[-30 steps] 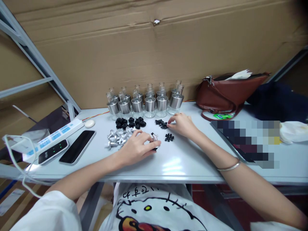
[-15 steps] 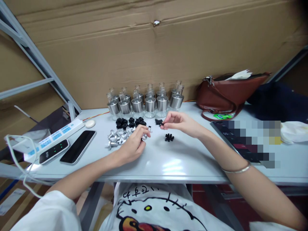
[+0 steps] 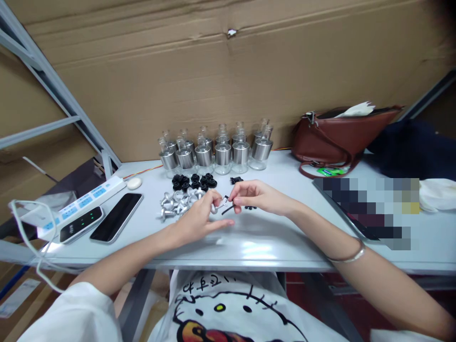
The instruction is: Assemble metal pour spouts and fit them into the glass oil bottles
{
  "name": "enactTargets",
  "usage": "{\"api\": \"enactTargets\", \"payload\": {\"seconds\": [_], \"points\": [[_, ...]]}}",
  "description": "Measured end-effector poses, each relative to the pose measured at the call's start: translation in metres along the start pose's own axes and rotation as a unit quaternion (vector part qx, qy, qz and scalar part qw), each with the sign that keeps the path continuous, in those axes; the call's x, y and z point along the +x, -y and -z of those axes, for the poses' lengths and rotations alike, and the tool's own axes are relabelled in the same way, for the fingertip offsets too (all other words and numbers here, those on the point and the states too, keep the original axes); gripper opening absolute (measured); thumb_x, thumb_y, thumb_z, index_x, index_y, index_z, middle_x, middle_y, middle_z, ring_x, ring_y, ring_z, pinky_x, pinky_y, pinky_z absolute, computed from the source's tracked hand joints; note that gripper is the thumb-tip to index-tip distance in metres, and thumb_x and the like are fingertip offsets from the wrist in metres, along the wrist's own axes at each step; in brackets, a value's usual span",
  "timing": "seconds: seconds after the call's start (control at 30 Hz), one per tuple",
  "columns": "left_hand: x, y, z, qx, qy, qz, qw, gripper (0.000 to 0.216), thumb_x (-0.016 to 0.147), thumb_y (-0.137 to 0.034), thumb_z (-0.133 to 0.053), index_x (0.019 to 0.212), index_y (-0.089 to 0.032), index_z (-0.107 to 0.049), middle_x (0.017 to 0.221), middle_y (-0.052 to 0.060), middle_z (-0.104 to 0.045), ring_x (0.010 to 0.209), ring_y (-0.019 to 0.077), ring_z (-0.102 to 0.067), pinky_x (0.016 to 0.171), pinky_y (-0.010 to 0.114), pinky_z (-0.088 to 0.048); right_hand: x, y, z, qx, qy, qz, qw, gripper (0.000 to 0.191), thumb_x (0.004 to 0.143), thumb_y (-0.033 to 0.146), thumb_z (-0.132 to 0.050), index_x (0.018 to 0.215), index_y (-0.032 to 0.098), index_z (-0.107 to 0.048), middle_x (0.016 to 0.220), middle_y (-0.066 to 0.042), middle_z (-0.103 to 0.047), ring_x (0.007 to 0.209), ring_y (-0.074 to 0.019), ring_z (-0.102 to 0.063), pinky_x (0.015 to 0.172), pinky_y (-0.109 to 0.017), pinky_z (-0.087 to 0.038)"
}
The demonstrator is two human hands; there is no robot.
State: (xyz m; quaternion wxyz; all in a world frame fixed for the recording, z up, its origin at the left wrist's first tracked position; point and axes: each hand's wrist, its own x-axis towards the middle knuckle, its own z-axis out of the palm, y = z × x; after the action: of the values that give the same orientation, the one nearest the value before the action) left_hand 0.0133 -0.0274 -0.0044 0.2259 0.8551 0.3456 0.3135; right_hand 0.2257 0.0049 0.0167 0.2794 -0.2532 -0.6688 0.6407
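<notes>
My left hand (image 3: 199, 213) is closed on a small silver metal piece (image 3: 224, 202) with a dark tip, its thumb stretched out below. Between the fingertips of my right hand (image 3: 258, 197) is a thin black tube (image 3: 228, 210), close beside the silver piece. Whether the two touch I cannot tell. Left of my left hand lies a pile of silver flanged parts (image 3: 174, 205). Black round stoppers (image 3: 195, 181) sit behind that pile. A small heap of black pieces (image 3: 235, 180) is just beyond my right fingers, and other small black pieces (image 3: 250, 207) are partly hidden under that hand.
Glass bottles with metal bands (image 3: 223, 154) stand in rows at the back. At left are a phone (image 3: 116, 217), a black device (image 3: 81, 224) and a power strip (image 3: 83, 202). A brown bag (image 3: 331, 137) and a tablet (image 3: 342, 209) lie at right.
My right hand has moved left and toward me from the black heap, bringing the black tube to the silver piece. My left hand has turned slightly, its thumb now extended.
</notes>
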Motion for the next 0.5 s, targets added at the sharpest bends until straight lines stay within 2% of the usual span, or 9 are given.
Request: {"api": "enactTargets", "payload": {"seconds": [0.1,0.3,0.5], "points": [[0.0001,0.0018,0.0004,0.006,0.011,0.035,0.999,0.037,0.079,-0.048,-0.061,0.086,-0.022,-0.036,0.084,0.000,-0.047,0.070,0.0135,-0.043,0.064,0.026,-0.037,0.0004,-0.0019,-0.0011,0.008,-0.014,0.007,1.000,0.025,0.076,0.035,-0.070,0.083,0.015,-0.058,0.065,0.001,-0.067,0.061,-0.0089,-0.059,0.064,-0.024,-0.045],[-0.0005,0.0014,0.0009,0.004,0.017,0.015,1.000,0.031,0.083,-0.044,-0.056,0.086,-0.021,-0.036,0.085,0.001,-0.047,0.071,0.0130,-0.043,0.067,0.026,-0.038,0.0011,-0.0055,-0.0021,0.011,-0.003,0.011,1.000,0.024,0.076,0.033,-0.070,0.078,0.016,-0.054,0.064,0.001,-0.067,0.061,-0.0085,-0.059,0.062,-0.023,-0.044],[-0.0002,-0.0001,0.0019,0.015,0.025,0.031,0.999,0.028,0.085,-0.043,-0.053,0.085,-0.021,-0.035,0.082,-0.001,-0.046,0.067,0.0119,-0.042,0.063,0.026,-0.038,0.0018,-0.0054,-0.0034,-0.003,-0.014,0.022,1.000,0.023,0.076,0.033,-0.070,0.077,0.016,-0.055,0.063,0.001,-0.066,0.061,-0.0088,-0.060,0.063,-0.023,-0.045]]}}
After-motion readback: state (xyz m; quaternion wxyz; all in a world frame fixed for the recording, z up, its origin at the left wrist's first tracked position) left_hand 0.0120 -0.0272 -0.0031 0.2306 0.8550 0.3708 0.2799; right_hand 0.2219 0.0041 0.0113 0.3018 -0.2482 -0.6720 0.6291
